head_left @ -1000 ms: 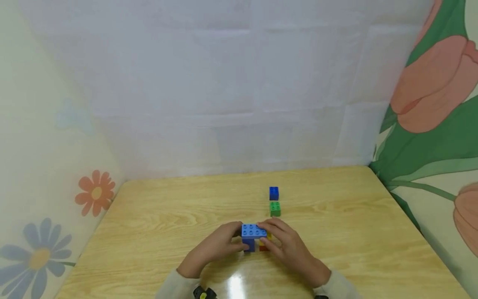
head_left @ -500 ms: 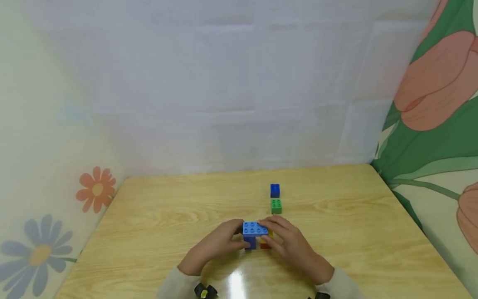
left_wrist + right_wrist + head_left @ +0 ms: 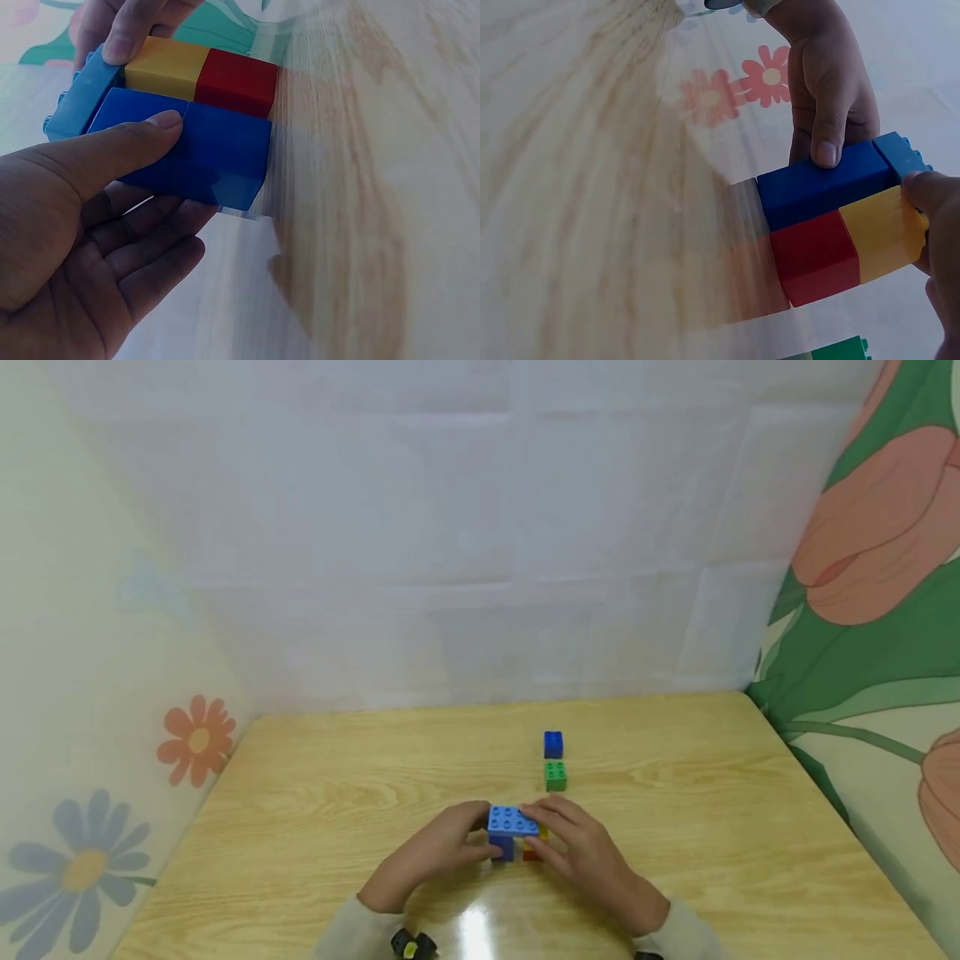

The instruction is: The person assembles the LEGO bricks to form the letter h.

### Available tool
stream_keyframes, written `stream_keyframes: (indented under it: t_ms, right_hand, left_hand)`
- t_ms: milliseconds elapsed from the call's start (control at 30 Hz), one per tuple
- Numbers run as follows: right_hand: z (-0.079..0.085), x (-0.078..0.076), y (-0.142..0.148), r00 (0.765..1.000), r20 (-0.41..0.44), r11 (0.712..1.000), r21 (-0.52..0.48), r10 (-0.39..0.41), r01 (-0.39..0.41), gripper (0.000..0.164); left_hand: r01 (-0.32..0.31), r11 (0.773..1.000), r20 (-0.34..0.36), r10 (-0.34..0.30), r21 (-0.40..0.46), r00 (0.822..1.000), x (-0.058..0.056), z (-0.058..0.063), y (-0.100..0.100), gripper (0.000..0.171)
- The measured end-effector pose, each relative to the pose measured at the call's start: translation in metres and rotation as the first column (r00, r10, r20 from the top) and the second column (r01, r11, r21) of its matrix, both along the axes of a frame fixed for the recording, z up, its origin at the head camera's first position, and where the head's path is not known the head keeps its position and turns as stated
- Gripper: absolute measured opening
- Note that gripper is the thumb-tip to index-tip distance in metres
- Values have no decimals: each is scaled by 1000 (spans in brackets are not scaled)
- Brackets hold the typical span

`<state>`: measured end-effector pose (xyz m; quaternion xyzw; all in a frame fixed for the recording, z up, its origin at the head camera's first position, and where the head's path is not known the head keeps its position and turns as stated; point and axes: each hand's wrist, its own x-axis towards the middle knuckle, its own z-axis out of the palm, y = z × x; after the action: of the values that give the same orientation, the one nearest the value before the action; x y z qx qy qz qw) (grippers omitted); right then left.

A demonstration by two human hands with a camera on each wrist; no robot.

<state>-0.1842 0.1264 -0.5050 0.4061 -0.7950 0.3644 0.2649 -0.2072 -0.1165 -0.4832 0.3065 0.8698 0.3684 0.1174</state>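
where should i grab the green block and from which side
The green block is probably best pinched by its left and right walls, fingers coming down from above: it stands studs up with those flat sides free, while the loose blue block sits close behind it and the right hand close in front.
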Motion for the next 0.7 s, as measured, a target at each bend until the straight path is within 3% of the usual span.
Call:
stream_keyframes:
  t_ms: [433, 700]
  right_hand:
    - [3, -4, 4, 1000, -14, 999, 39, 14, -13, 45]
    - [2, 1, 3, 993, 117, 999, 40, -7, 3, 41]
  left_hand:
    - [-11, 1000, -18, 11, -17, 1000, -1, 1, -1, 33]
    - [-9, 1000, 17, 9, 1, 1000, -1, 0, 0, 34]
